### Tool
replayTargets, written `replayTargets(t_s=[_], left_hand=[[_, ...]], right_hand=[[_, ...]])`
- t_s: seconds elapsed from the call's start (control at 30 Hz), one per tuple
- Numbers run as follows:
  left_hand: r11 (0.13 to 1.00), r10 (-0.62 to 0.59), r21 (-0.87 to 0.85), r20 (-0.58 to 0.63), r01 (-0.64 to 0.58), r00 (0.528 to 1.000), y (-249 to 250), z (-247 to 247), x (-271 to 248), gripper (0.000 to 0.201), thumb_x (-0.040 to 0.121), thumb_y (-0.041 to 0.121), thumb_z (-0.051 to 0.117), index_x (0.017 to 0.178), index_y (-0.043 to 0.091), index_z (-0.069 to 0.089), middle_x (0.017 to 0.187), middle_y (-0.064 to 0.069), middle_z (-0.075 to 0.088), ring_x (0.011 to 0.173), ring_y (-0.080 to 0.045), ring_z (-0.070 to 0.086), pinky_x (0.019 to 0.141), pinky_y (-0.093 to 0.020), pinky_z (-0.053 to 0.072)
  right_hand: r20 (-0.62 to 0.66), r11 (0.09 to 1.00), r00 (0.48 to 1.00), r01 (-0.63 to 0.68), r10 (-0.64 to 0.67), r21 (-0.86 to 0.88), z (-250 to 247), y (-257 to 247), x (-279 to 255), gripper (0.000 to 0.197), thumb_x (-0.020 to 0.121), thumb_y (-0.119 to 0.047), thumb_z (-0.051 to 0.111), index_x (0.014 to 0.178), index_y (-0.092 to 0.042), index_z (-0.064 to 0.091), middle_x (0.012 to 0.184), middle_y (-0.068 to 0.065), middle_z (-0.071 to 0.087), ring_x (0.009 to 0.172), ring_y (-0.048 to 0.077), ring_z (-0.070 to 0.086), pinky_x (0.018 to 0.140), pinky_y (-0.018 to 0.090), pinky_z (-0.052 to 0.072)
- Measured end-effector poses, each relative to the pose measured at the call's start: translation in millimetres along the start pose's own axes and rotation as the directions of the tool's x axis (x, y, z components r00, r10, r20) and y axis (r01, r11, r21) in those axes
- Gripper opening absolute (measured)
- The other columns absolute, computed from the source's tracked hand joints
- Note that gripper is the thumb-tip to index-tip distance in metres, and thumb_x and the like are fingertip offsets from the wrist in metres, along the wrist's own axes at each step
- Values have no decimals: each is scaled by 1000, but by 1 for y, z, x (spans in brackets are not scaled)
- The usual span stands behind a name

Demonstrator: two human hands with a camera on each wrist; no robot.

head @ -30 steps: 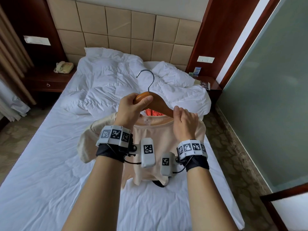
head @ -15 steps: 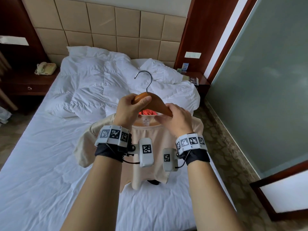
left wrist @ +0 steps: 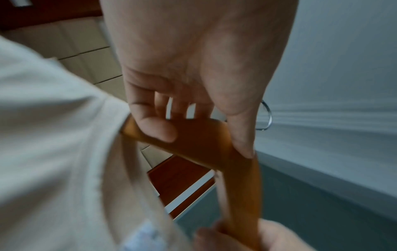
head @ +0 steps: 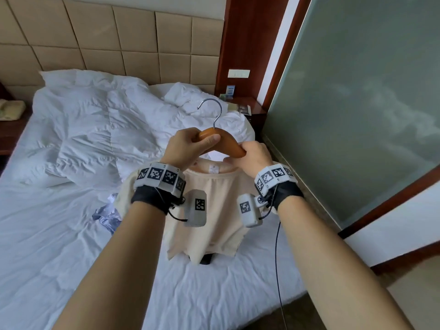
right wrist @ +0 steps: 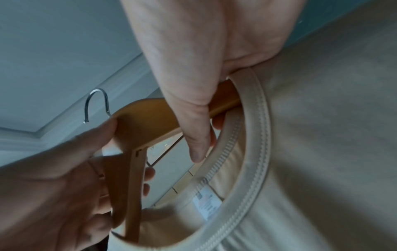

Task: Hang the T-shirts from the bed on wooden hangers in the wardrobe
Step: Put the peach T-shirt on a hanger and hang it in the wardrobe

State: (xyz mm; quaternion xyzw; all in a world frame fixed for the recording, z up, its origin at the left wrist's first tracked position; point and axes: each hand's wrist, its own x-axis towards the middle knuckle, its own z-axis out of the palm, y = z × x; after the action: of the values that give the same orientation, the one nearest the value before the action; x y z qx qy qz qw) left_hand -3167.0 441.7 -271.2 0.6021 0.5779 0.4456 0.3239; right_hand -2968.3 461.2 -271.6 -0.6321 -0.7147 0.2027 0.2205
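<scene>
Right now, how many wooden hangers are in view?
1. The wooden hanger is held above the bed by the left hand and right hand, going into the beige T-shirt collar. Others may be out of frame.

The wooden hanger (head: 228, 145) I hold is a warm orange-brown with a silver metal hook (head: 210, 110), and the T-shirt (head: 214, 210) under it is pale beige with a small white label (head: 213, 168) at the neck. Low in the frame the bed sheet (head: 59, 246) is white, the headboard (head: 119, 39) at upper left is tan in square panels, and both my wristbands (head: 159, 178) carry black-and-white square codes.
</scene>
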Motion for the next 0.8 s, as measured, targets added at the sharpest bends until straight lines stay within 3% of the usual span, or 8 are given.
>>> replayTargets(t_s=[0.1, 0.17, 0.23, 0.3, 0.37, 0.5, 0.7, 0.8], left_hand=[[955, 54, 293, -29, -43, 998, 14, 3, 6, 49, 71, 70, 71, 84, 23, 63, 88, 5, 65, 92, -19, 60, 78, -41, 50], [878, 58, 477, -20, -42, 998, 27, 7, 9, 50, 69, 71, 71, 96, 30, 64, 102, 5, 61, 109, -23, 50, 92, -43, 45], [794, 18, 607, 45, -41, 999, 41, 15, 11, 51, 70, 75, 66, 100, 34, 61, 107, 4, 60, 114, -24, 47, 98, -44, 37], [773, -2, 632, 91, -56, 996, 57, 26, 11, 44, 75, 74, 62, 93, 34, 56, 101, 5, 62, 105, -22, 51, 94, -42, 32], [792, 15, 606, 108, -78, 994, 73, 40, 12, 36, 81, 65, 63, 84, 30, 54, 91, 4, 61, 93, -23, 55, 89, -39, 35], [821, 110, 540, 166, -183, 980, 109, 73, 9, 38, 83, 49, 69, 64, 26, 46, 75, -1, 56, 82, -27, 58, 69, -33, 39], [773, 247, 567, 144, -285, 958, 164, 129, -12, 41, 78, 52, 75, 58, 28, 49, 61, 8, 48, 66, -17, 50, 53, -27, 28], [747, 307, 572, 156, -339, 939, 193, 166, -26, 28, 76, 54, 75, 72, 27, 66, 67, 8, 54, 73, -19, 55, 54, -25, 32]], right_hand=[[-42, 999, 999, -29, 29, 18, -20, 12, -2, 22, 75, -42, 80, 75, -24, 67, 72, -5, 65, 72, 20, 63, 61, 27, 45], [-68, 998, 997, -39, 43, 56, -37, 22, -4, 23, 74, -40, 81, 72, -21, 67, 71, -3, 66, 70, 21, 63, 56, 26, 41], [-86, 995, 995, -37, 45, 98, -55, 31, -8, 26, 72, -39, 84, 72, -19, 69, 70, -2, 66, 65, 17, 60, 54, 26, 40], [-107, 993, 993, -33, 46, 113, -73, 40, -13, 27, 71, -40, 83, 70, -18, 67, 67, -3, 64, 60, 15, 57, 53, 25, 40], [-143, 992, 989, -30, 47, 121, -90, 49, -20, 28, 73, -40, 83, 67, -19, 65, 65, -4, 63, 58, 14, 56, 53, 25, 40], [-238, 994, 969, -36, 59, 103, -127, 72, -38, 35, 76, -38, 81, 57, -21, 57, 58, -5, 58, 57, 18, 53, 51, 25, 39], [-281, 992, 957, -97, 73, -74, -191, 119, -72, 46, 76, -48, 77, 51, -18, 52, 59, 2, 58, 57, 26, 54, 53, 30, 42], [-331, 980, 937, -156, 108, -121, -226, 148, -97, 46, 79, -48, 73, 55, -14, 53, 60, 4, 56, 57, 29, 49, 48, 26, 33]])
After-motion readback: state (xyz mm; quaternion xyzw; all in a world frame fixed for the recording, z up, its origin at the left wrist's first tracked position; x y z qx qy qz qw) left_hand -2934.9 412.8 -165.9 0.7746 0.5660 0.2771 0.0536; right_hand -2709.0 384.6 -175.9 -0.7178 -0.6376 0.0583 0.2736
